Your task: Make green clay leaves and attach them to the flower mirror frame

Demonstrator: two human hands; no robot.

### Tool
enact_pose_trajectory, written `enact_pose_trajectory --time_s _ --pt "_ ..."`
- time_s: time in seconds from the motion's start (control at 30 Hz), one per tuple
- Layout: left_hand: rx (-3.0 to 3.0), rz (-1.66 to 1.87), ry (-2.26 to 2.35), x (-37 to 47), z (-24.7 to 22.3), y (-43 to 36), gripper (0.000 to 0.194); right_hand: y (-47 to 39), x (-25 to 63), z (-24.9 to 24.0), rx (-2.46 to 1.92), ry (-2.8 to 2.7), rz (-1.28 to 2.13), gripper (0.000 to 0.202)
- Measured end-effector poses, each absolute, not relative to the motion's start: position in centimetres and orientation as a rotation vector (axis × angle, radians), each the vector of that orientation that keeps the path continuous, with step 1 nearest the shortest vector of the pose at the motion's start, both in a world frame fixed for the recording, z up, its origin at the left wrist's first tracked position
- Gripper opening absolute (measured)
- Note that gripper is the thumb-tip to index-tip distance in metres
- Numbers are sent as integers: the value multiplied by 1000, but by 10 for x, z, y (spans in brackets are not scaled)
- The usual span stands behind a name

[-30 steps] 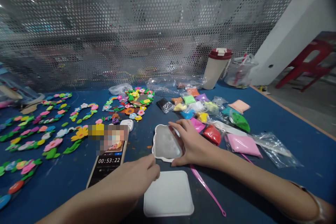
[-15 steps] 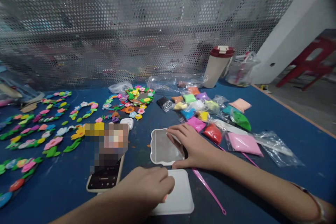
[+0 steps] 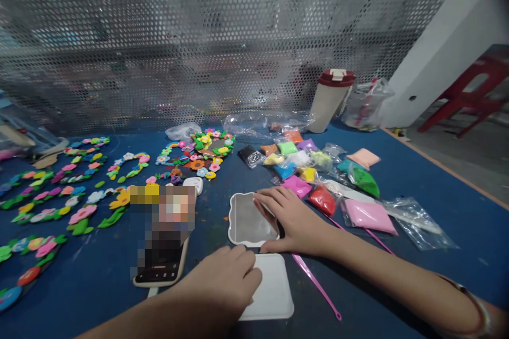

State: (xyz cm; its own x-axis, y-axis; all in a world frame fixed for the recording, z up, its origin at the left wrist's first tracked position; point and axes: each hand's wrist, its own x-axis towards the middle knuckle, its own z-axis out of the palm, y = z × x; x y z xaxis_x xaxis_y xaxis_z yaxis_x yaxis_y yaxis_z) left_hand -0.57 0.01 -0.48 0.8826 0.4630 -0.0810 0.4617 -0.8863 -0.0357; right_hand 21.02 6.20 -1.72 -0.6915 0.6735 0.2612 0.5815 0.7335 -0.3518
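Observation:
A small wavy-edged mirror [image 3: 248, 222] with a white frame lies on the blue table. My right hand [image 3: 292, 222] spans its right side, fingers at the top edge and thumb at the bottom edge, holding it. Just in front is a white rectangular board [image 3: 274, 288] with rounded corners. My left hand [image 3: 228, 280] is over the board's left part, its fingers curled closed with the tips pointing down. What is under those fingertips is hidden.
A phone [image 3: 159, 273] lies left of my left hand. Clay flower decorations [image 3: 81, 214] spread across the left. Bagged coloured clay [image 3: 322, 200], a pink plastic tool [image 3: 318, 286] and a clear bag [image 3: 421, 222] lie to the right. A tumbler [image 3: 330, 103] stands by the perforated screen [image 3: 238, 37].
My left hand has shifted slightly over the white board, and the orange bit seen under its fingers is now hidden. My right hand stays on the mirror.

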Motion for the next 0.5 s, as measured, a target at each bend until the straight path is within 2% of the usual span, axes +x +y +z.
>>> enact_pose_trajectory --time_s 0.07,0.37,0.43,0.5 --pt "-3009 128 -777 -4 -8 -2 16 62 210 -17 -973 -2563 340 85" --pt "-2933 152 -976 1 10 10 42 62 210 -16 -972 -2564 343 84" --pt "-2970 141 -919 2 11 9 35 62 210 -16 -975 -2559 346 85" --pt "-3017 124 -816 2 8 6 20 62 210 -17 -979 -2555 351 85"
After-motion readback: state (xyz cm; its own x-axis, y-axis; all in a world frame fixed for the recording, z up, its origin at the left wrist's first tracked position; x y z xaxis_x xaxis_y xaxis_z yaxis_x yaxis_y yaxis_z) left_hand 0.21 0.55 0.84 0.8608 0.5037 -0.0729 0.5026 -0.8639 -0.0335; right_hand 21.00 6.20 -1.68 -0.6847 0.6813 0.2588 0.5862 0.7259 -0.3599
